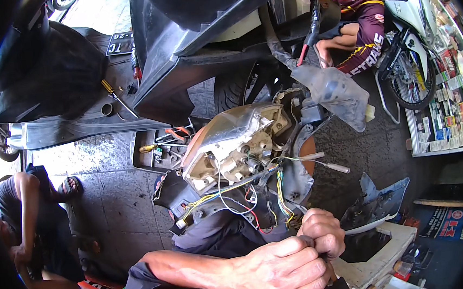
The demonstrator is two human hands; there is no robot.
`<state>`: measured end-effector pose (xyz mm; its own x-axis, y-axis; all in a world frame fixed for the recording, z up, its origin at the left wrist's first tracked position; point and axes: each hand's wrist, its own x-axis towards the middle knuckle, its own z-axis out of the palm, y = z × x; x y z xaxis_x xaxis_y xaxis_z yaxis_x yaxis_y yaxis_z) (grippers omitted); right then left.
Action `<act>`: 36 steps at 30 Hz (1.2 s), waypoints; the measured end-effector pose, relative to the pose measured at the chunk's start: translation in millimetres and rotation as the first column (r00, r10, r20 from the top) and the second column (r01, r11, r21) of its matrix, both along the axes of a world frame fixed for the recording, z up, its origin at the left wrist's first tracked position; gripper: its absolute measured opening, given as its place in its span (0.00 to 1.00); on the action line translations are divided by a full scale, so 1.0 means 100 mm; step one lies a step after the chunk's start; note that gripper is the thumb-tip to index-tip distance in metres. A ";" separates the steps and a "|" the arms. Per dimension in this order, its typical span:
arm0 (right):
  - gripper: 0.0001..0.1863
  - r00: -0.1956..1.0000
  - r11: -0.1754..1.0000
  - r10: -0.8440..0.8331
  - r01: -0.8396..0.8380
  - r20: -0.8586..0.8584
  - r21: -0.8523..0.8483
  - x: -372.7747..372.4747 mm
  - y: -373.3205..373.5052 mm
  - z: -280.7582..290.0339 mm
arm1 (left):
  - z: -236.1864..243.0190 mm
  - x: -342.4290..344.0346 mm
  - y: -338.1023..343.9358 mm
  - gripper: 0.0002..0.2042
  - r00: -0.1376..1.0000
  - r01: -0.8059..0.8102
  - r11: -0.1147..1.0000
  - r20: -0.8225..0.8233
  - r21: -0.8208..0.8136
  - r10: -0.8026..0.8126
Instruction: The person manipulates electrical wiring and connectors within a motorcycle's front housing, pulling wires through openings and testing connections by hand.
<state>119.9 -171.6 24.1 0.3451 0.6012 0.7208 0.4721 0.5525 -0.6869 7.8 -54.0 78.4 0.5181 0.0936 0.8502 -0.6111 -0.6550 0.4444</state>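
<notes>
My left hand (284, 265) and my right hand (320, 234) are closed together at lower right, fingers round a small dark thing, mostly hidden. A grey cable (299, 207) runs toward them. Just above, a motorcycle headlight assembly (231, 144) with a clear lens, pale housing and grey-black fairing (299, 185) rests over my lap. Coloured wires (280, 195) hang from it beside my hands, along with two pale sleeved connectors (337, 167).
Behind are a scooter (183, 77), a screwdriver (116, 96) and a tool tray (143, 162). One person (23, 226) crouches at left, another (359, 36) sits at upper right near a motorcycle wheel (411, 81). A loose panel (377, 198), white box (399, 240) and stocked display case (447, 122) stand right.
</notes>
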 end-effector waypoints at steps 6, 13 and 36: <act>0.15 0.997 0.997 -0.007 0.001 -0.077 -0.080 0.04 -0.04 -0.03 | -0.10 0.14 0.00 0.09 1.000 0.015 1.000 0.011 -0.009 -0.015; 0.16 0.852 0.877 -0.455 0.479 0.258 -0.036 -0.12 -0.20 0.01 | -0.19 -0.09 -0.06 0.06 0.981 -0.046 0.986 -0.195 -0.161 0.014; 0.20 0.797 0.886 -0.462 0.425 -0.389 -0.184 0.05 0.00 0.25 | -0.16 -0.22 0.45 0.20 0.724 -0.311 0.949 -0.659 -0.051 0.202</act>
